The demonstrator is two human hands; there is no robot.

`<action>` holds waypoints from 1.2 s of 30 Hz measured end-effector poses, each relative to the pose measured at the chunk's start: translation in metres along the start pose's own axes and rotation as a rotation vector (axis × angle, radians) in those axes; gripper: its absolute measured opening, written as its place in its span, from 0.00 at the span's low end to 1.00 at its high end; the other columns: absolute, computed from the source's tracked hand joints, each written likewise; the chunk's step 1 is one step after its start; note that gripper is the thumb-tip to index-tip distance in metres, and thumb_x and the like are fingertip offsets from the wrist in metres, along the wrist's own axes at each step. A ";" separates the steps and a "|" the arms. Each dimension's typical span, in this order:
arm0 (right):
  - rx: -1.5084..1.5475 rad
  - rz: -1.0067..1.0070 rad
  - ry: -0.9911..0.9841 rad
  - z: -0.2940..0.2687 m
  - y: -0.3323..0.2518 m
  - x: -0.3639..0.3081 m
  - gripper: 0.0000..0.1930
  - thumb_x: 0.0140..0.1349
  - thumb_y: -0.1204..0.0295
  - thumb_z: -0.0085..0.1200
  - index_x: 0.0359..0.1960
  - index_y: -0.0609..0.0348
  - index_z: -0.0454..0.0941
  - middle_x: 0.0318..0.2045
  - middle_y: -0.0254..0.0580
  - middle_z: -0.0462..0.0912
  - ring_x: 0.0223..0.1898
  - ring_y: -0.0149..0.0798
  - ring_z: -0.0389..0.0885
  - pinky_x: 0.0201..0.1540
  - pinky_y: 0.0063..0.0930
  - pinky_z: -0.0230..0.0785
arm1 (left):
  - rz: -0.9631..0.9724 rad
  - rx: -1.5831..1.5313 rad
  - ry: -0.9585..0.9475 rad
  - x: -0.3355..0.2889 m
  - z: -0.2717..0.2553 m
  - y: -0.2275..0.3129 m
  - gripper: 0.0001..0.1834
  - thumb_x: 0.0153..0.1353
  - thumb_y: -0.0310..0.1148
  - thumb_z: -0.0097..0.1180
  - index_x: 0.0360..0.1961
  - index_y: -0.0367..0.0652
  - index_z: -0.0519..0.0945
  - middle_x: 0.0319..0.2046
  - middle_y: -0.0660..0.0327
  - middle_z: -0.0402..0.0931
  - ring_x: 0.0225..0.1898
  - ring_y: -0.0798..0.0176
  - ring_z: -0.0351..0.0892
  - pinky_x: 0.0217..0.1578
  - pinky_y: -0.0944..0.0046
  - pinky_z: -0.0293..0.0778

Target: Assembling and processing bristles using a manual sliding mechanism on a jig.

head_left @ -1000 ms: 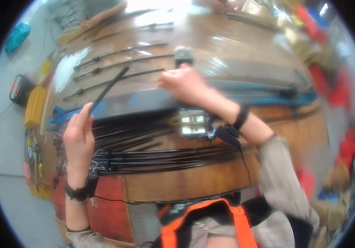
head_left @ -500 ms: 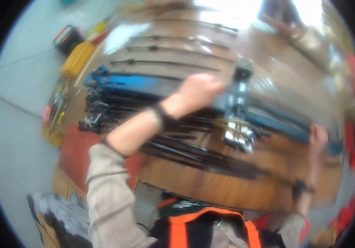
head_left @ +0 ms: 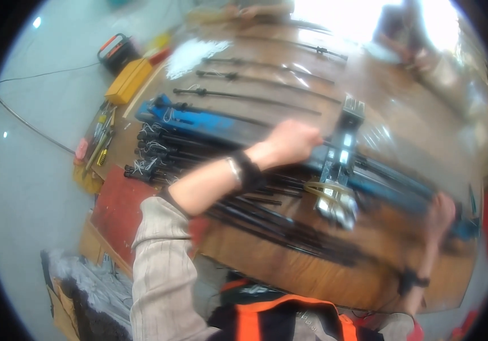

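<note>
A long black rod lies along a blue rail fixture that crosses the table. My left hand is closed in a fist over the rod, just left of a metal clamp-like device with shiny, blurred parts at its near end. At the right end of the rail, my right hand is closed, smeared by motion; what it holds is hidden. Rods run from the device toward that hand. In front of the rail lies a bundle of black rods, several with white ties at their left ends.
More black rods lie spaced apart beyond the rail. A yellow box, a black case and hand tools sit at the left. A red mat covers the near left corner. Another person is across the table.
The whole view has shifted, so the table appears lower and further right. Both hands stay closed in about the same places along the rail.
</note>
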State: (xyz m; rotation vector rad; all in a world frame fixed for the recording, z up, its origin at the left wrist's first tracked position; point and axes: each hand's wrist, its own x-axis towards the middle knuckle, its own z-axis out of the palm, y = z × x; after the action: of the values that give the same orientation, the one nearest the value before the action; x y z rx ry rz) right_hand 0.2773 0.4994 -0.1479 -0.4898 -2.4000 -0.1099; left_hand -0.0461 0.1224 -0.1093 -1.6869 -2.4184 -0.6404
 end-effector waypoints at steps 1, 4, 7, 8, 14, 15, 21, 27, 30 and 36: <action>-0.005 -0.001 0.002 -0.001 0.000 0.000 0.03 0.62 0.76 0.55 0.36 0.60 0.76 0.32 0.47 0.78 0.38 0.49 0.77 0.51 0.38 0.65 | 0.004 -0.006 -0.006 0.001 0.000 0.002 0.13 0.64 0.38 0.54 0.25 0.42 0.73 0.22 0.51 0.76 0.29 0.44 0.78 0.32 0.48 0.73; -0.018 0.058 -0.043 -0.010 0.002 -0.002 0.06 0.61 0.76 0.56 0.40 0.59 0.79 0.36 0.47 0.81 0.42 0.48 0.78 0.55 0.38 0.65 | 0.001 -0.019 -0.052 0.007 -0.001 0.002 0.13 0.64 0.38 0.53 0.25 0.42 0.73 0.22 0.50 0.77 0.29 0.43 0.79 0.32 0.46 0.73; 0.067 0.024 -0.039 -0.018 -0.025 0.002 0.12 0.61 0.77 0.56 0.47 0.59 0.80 0.44 0.45 0.83 0.50 0.48 0.78 0.59 0.39 0.63 | -0.001 -0.034 -0.158 0.006 -0.007 -0.001 0.13 0.65 0.37 0.53 0.25 0.42 0.73 0.23 0.50 0.77 0.30 0.43 0.79 0.30 0.45 0.72; 0.088 -0.074 0.010 -0.018 -0.051 0.009 0.14 0.61 0.77 0.56 0.49 0.58 0.80 0.47 0.44 0.83 0.53 0.48 0.77 0.61 0.41 0.61 | 0.002 -0.013 -0.095 0.000 -0.006 -0.006 0.13 0.64 0.37 0.53 0.25 0.42 0.73 0.23 0.50 0.77 0.29 0.42 0.78 0.30 0.45 0.72; 0.137 -0.191 0.070 -0.027 -0.132 -0.021 0.16 0.59 0.77 0.58 0.50 0.56 0.81 0.50 0.43 0.83 0.58 0.47 0.76 0.63 0.45 0.58 | 0.081 0.044 0.097 -0.001 0.004 0.005 0.10 0.65 0.35 0.52 0.28 0.42 0.72 0.23 0.48 0.76 0.29 0.41 0.77 0.29 0.46 0.72; 0.200 -0.188 0.027 -0.023 -0.134 -0.027 0.16 0.59 0.77 0.58 0.50 0.56 0.81 0.49 0.43 0.83 0.56 0.46 0.77 0.61 0.45 0.59 | 0.039 0.064 0.070 0.001 0.005 0.005 0.10 0.65 0.35 0.52 0.28 0.42 0.72 0.23 0.48 0.76 0.29 0.41 0.77 0.28 0.47 0.72; 0.353 -0.134 -0.028 -0.023 -0.162 -0.039 0.14 0.59 0.75 0.58 0.48 0.58 0.81 0.44 0.43 0.84 0.47 0.47 0.79 0.56 0.44 0.61 | -0.009 0.105 0.009 0.000 0.003 0.007 0.10 0.65 0.35 0.52 0.28 0.42 0.72 0.23 0.48 0.76 0.29 0.41 0.77 0.28 0.47 0.71; 0.639 -0.003 -0.152 -0.005 -0.181 -0.032 0.12 0.57 0.77 0.60 0.44 0.56 0.81 0.36 0.42 0.83 0.40 0.46 0.79 0.46 0.38 0.68 | -0.009 0.129 0.007 -0.001 0.004 0.009 0.09 0.64 0.33 0.52 0.28 0.42 0.72 0.24 0.50 0.76 0.30 0.42 0.77 0.30 0.48 0.70; 0.765 0.014 -0.183 0.016 -0.174 -0.030 0.11 0.59 0.78 0.58 0.44 0.58 0.80 0.35 0.46 0.82 0.38 0.48 0.80 0.40 0.36 0.72 | 0.080 0.156 0.096 0.006 0.012 -0.002 0.07 0.62 0.31 0.53 0.26 0.44 0.73 0.23 0.53 0.76 0.29 0.45 0.77 0.29 0.50 0.70; 0.704 0.020 -0.208 0.007 -0.168 -0.020 0.11 0.55 0.76 0.59 0.40 0.61 0.78 0.33 0.48 0.80 0.34 0.49 0.80 0.36 0.40 0.73 | 0.244 0.254 0.187 0.006 0.017 -0.017 0.01 0.60 0.29 0.54 0.32 0.45 0.76 0.25 0.56 0.77 0.28 0.50 0.78 0.29 0.51 0.70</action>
State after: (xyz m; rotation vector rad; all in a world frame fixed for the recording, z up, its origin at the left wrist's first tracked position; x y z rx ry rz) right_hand 0.2242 0.3388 -0.1573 -0.1936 -2.4225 0.8019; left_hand -0.0621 0.1297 -0.1274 -1.6949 -2.0274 -0.4156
